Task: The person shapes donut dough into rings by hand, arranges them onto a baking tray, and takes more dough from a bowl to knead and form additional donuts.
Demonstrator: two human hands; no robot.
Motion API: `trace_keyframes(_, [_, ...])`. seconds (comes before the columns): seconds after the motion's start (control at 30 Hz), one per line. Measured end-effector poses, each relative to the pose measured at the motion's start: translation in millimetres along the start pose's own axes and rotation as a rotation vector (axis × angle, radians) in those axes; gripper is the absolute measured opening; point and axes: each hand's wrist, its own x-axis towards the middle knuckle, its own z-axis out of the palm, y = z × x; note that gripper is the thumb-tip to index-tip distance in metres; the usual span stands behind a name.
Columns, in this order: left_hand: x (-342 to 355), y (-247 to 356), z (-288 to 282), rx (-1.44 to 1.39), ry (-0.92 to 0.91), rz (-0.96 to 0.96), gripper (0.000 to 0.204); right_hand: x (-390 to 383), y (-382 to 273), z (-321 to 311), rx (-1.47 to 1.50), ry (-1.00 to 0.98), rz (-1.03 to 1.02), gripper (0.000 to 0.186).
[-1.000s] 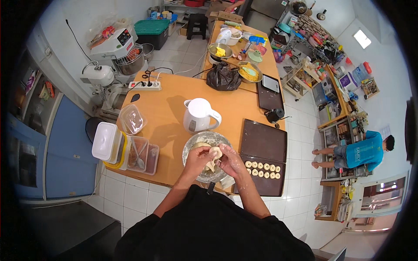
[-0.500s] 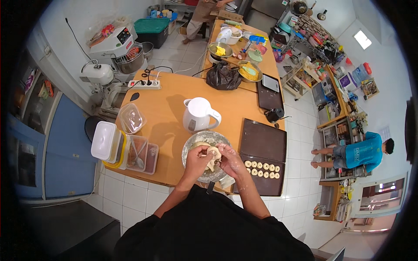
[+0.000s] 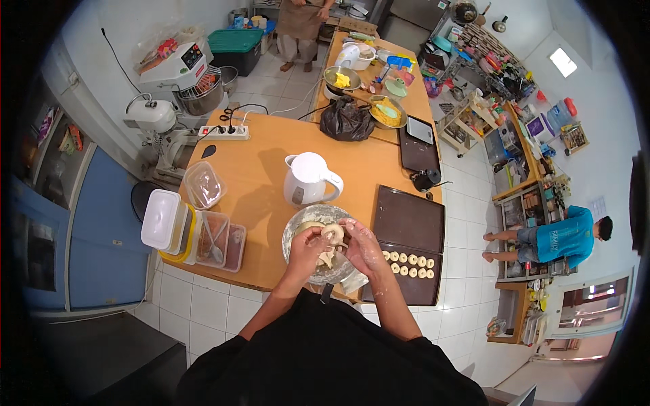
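1. Both hands work over the round metal mixing bowl [image 3: 318,233] at the near edge of the orange wooden worktop [image 3: 257,169].
2. Left hand [image 3: 308,247] and right hand [image 3: 362,247] meet above the bowl; a pale, soft lump of dough [image 3: 332,235] sits between the fingertips.
3. Grip state: both hands are curled in on that lump, the left from the left side and the right from the right. Neither is released. Fingers look floured.
4. Key relation: the dough is at the centre of the grip, just above the bowl. The dark rectangular baking tray [image 3: 406,267] lies just right of the bowl, with its long axis running near to far.
5. The right hand is nearer the tray, and the left is on the bowl's far side from it.
6. A double row of small pale dough rounds [image 3: 408,264] runs left to right across the tray's near half.
7. The white plastic jug kettle [image 3: 308,179] stands just beyond the bowl, handle to the right.
8. The clear plastic tub with spoons [image 3: 218,240] is left of the bowl, well apart from both hands.
9. More dough lies in the bowl under the hands; how much I cannot tell.
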Motion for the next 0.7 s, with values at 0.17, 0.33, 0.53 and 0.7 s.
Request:
trace_keyframes(0.17, [3.4, -3.2, -0.6, -0.17, 0.023, 0.018, 0.024, -1.1, 5.8, -2.5, -0.101, 0.075, -0.031, 0.027])
trace_keyframes(0.33, [0.8, 4.1, 1.3, -0.288, 0.005, -0.087, 0.024, 4.4, 9.8, -12.2, -0.166, 0.087, -0.072, 0.032])
trace_keyframes(0.53, [4.6, 1.0, 0.8, -0.184, -0.026, -0.038, 0.023, 6.2, 9.2, -14.5, -0.105, 0.049, -0.061, 0.032])
trace_keyframes(0.7, [4.4, -0.6, 1.0, -0.2, 0.011, -0.025, 0.023, 3.2, 9.4, -4.3, -0.191, 0.018, -0.074, 0.033])
